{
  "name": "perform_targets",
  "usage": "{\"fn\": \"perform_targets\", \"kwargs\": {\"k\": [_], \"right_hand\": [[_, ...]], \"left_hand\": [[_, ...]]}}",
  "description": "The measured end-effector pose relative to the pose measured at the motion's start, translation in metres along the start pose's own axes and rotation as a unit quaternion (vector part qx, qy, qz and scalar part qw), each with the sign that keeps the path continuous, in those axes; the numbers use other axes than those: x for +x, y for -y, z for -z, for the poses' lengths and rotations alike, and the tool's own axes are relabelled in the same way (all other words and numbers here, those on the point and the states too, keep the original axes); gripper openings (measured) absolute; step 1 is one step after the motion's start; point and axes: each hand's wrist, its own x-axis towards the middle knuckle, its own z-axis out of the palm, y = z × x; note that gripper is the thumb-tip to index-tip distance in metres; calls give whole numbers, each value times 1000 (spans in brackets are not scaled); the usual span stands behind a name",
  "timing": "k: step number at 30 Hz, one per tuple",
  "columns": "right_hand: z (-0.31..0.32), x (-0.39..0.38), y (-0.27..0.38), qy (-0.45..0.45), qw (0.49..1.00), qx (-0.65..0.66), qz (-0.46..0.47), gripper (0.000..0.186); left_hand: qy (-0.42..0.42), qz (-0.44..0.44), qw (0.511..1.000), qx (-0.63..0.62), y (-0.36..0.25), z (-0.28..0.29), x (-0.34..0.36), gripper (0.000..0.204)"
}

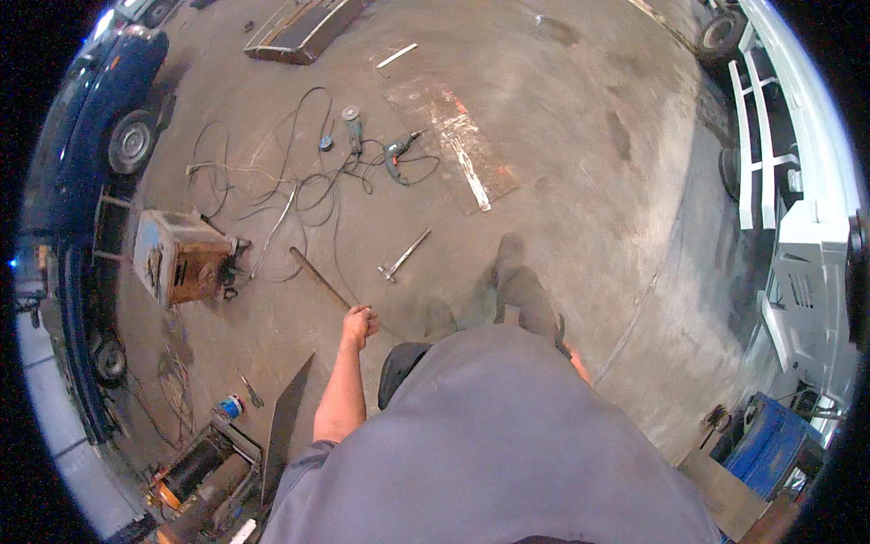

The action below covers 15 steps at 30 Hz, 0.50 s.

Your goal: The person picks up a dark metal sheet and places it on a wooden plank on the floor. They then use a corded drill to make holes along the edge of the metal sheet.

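1. Brown, rusty-looking bar (pixel 319 275): one end in the left hand (pixel 361 325), the rest slanting forward and to the left over the concrete floor (pixel 589 199). We cannot tell whether its far end touches the ground.
2. Left fingers: we record them curled closed around the near end of the bar.
3. Right side: we see only a strip of bare right arm (pixel 578 364) past the grey-clad torso (pixel 507 426); the hand is hidden, so we cannot tell how its fingers stand.
4. Hammer (pixel 405 257): lying on the floor to the right of the bar, apart from it.
5. Farther forward we note an angle grinder (pixel 353 130) and a green drill (pixel 395 161), among loosely looped dark cables.
6. Left of the bar we log a boxy metal unit (pixel 195 263), its side rust-brown.
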Motion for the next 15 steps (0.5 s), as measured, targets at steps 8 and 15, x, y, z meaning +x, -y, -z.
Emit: {"fn": "perform_targets", "kwargs": {"k": [8, 15], "right_hand": [[87, 87, -20, 1, 990, 123, -75, 40], [289, 211, 69, -26, 944, 317, -90, 39]], "left_hand": [[-40, 21, 999, 26, -123, -130, 71, 38], [23, 37, 999, 11, -223, -291, 81, 38]]}}
